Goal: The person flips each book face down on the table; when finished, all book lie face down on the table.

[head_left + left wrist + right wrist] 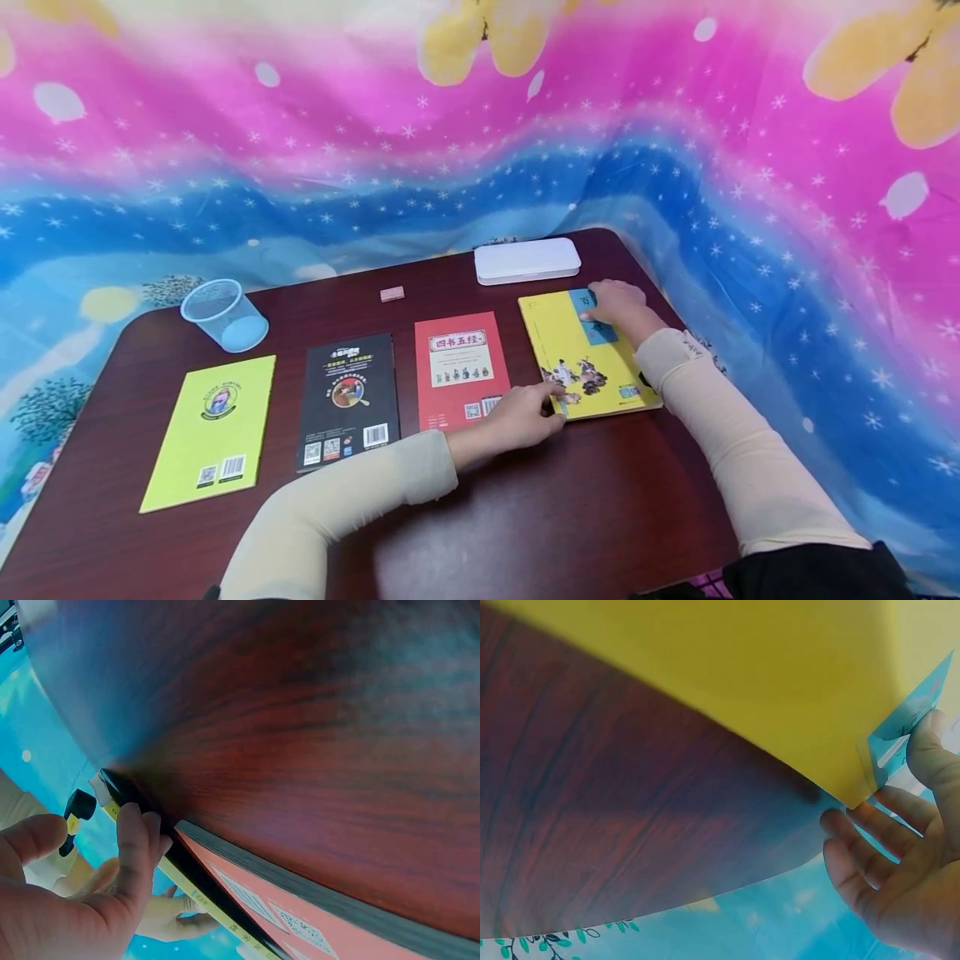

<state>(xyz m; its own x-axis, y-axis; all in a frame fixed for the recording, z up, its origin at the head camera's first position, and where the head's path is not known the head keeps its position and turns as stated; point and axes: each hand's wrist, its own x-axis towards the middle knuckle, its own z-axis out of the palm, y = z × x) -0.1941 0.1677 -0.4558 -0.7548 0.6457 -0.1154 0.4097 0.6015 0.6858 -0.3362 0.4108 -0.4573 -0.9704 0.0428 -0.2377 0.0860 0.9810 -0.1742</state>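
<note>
On the dark wooden table [570, 508], nearest the person, the left hand [517, 417] has its fingers curled against the near left corner of the yellow book [570, 350], pinching its edge there. That book lies flat at the right end of a row of four. Left of it, just beside, lies the red book [459, 367], then the black book [348, 398], then the lime-green book [212, 429]. Farther on, the right hand [618, 310] rests on the yellow book's far right corner, fingers bent over the blue title strip. Beyond lie a white case [527, 260], a small pink eraser [392, 293] and a tipped clear plastic cup [222, 315].
</note>
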